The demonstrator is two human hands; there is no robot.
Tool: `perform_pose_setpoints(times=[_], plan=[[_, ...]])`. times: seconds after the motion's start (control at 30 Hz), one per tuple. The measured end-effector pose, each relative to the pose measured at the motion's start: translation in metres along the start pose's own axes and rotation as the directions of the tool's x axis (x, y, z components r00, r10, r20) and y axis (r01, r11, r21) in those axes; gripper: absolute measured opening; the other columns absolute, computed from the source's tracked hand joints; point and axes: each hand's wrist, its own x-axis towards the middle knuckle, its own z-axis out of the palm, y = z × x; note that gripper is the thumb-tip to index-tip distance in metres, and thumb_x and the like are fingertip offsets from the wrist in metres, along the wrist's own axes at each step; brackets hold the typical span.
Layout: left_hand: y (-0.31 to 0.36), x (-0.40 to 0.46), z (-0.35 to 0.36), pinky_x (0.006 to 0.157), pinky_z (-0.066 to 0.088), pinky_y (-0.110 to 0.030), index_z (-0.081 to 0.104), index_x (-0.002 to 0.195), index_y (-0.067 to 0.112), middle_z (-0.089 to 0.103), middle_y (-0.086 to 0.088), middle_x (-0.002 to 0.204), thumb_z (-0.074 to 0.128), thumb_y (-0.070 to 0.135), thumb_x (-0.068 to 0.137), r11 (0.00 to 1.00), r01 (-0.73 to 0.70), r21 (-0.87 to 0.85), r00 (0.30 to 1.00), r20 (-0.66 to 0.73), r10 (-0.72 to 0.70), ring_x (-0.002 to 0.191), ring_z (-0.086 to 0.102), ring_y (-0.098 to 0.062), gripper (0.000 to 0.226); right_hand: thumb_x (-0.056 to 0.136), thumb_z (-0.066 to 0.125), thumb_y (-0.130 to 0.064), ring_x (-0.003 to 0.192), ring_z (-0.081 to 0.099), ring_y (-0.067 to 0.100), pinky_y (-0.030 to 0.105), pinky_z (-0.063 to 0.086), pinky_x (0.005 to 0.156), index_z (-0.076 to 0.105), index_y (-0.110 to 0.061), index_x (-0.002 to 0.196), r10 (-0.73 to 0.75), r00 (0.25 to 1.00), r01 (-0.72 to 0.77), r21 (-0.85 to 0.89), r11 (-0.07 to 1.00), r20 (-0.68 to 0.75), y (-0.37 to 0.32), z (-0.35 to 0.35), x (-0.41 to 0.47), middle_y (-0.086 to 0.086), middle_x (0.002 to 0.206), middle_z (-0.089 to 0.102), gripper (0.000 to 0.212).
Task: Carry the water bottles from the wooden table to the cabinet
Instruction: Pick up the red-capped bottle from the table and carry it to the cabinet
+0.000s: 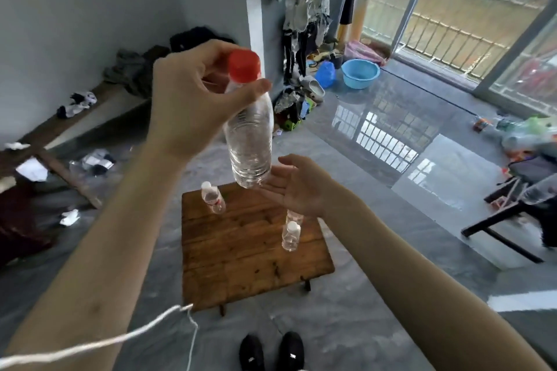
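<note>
Left hand [193, 99] pinching bottle [250, 141], apparently by neck

The wooden table [241, 256] carries a bottle [213, 197] near its far-left corner and another [291, 236] (white-capped) by its right edge.

My left arm: bare, reaching forward and up from lower left, with my left hand [193, 99] raised, back toward me, thumb and curled fingers pinching the neck of the red-capped bottle [250, 132] just below its cap, so that it hangs beneath the grip. My right arm: bare, reaching in from lower right, with my right hand [297, 187] lower, palm up, fingers straight and relaxed, fingertips just beneath the bottle's base.
</note>
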Motion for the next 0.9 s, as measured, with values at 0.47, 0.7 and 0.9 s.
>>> perform_pose_setpoints(times=[0.47, 0.7, 0.9], plan=[[0.073, 0.025, 0.057, 0.069, 0.044, 0.0, 0.066, 0.104, 0.038, 0.066, 0.025, 0.089, 0.082, 0.038, 0.08, 0.962, -0.149, -0.228, 0.944, 0.255, 0.207, 0.068, 0.057, 0.018, 0.029, 0.099, 0.043, -0.019, 0.13, 0.05, 0.044, 0.048, 0.043, 0.106, 0.047, 0.014, 0.128, -0.299, 0.945, 0.322, 0.213, 0.923, -0.13, -0.009, -0.038, -0.103, 0.032, 0.138, 0.052, 0.044], [0.118, -0.006, 0.096, 0.077, 0.049, -0.007, 0.074, 0.111, 0.027, 0.073, 0.016, 0.099, 0.082, 0.044, 0.078, 0.877, -0.252, -0.408, 0.823, 0.387, 0.417, 0.074, 0.063, 0.011, 0.038, 0.099, 0.044, -0.02, 0.113, 0.059, 0.046, 0.051, 0.056, 0.088, 0.046, 0.015, 0.134, -0.407, 0.842, 0.52, 0.327, 0.789, -0.355, 0.045, -0.076, -0.17, 0.034, 0.134, 0.054, 0.05], [0.181, -0.06, 0.125, 0.07, 0.044, 0.003, 0.067, 0.108, 0.033, 0.066, 0.022, 0.093, 0.083, 0.037, 0.078, 0.757, -0.272, -0.595, 0.678, 0.44, 0.589, 0.071, 0.061, 0.019, 0.034, 0.1, 0.044, -0.023, 0.121, 0.056, 0.047, 0.052, 0.047, 0.102, 0.045, 0.015, 0.135, -0.459, 0.715, 0.678, 0.365, 0.638, -0.527, 0.105, -0.103, -0.247, 0.034, 0.133, 0.055, 0.051]])
